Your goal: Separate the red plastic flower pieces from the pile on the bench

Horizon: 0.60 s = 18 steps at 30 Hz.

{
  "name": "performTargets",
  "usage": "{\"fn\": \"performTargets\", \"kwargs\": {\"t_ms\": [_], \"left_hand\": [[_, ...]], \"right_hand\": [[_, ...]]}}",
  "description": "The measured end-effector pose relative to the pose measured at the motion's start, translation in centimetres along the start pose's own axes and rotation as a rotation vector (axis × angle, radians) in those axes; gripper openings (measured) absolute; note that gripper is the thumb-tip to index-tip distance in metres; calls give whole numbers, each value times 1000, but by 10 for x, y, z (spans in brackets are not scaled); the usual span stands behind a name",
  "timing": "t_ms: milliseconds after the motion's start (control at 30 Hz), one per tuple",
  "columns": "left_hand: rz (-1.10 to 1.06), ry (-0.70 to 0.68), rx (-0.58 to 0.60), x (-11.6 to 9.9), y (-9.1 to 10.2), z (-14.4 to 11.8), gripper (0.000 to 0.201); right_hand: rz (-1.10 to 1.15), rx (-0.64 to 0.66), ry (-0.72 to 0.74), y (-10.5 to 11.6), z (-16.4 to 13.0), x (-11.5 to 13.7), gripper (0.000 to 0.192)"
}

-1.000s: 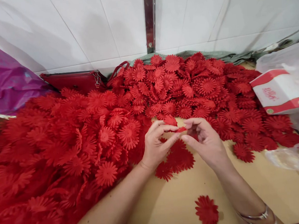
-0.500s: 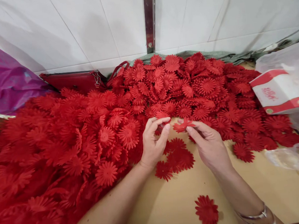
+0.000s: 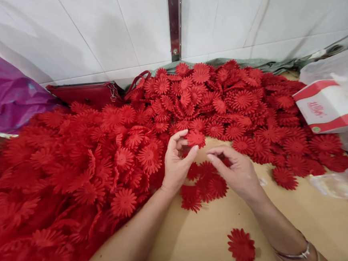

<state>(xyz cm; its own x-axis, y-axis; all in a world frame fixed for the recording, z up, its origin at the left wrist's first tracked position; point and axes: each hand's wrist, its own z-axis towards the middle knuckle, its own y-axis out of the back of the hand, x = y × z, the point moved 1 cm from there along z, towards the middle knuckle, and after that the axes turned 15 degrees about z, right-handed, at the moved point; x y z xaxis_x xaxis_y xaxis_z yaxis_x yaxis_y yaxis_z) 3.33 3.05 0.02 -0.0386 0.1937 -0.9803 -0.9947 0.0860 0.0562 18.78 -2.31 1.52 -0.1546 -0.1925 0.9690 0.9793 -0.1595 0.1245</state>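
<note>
A big heap of flat red daisy-shaped flower pieces (image 3: 103, 152) covers the left and back of the tan tabletop (image 3: 200, 241). My left hand (image 3: 176, 164) pinches one red flower piece (image 3: 196, 138) between thumb and forefinger at the heap's front edge. Just right of it, my right hand (image 3: 239, 171) hovers over a small stack of red flower pieces (image 3: 206, 182), its fingers curled and slightly apart with nothing visible in them. A single red flower piece (image 3: 241, 248) lies alone near the front edge.
A red handbag (image 3: 89, 93) lies against the white tiled wall (image 3: 94, 36). Purple plastic (image 3: 5, 95) bulges at the left. At the right edge sit a white and red box (image 3: 328, 106) in a plastic bag and a crumpled clear bag (image 3: 343, 183).
My right hand let go of the flower piece it held and dropped toward the small stack. My left hand took up a flower piece at the heap's edge.
</note>
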Motion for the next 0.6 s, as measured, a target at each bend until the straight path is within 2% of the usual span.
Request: {"fn": "performTargets", "kwargs": {"t_ms": [100,200,367,600], "left_hand": [[-59,49,142,-3,-2,-3,47],[-48,53,257,-5,-4,-6,44],[-26,11,309,-4,-5,-7,39],[-176,150,334,1,-6,-4,50]], "right_hand": [[27,-143,89,3,1,-5,21],[-6,-134,151,5,2,-5,22],[-10,-144,138,6,2,-7,13],[32,-190,172,4,1,-10,4]]}}
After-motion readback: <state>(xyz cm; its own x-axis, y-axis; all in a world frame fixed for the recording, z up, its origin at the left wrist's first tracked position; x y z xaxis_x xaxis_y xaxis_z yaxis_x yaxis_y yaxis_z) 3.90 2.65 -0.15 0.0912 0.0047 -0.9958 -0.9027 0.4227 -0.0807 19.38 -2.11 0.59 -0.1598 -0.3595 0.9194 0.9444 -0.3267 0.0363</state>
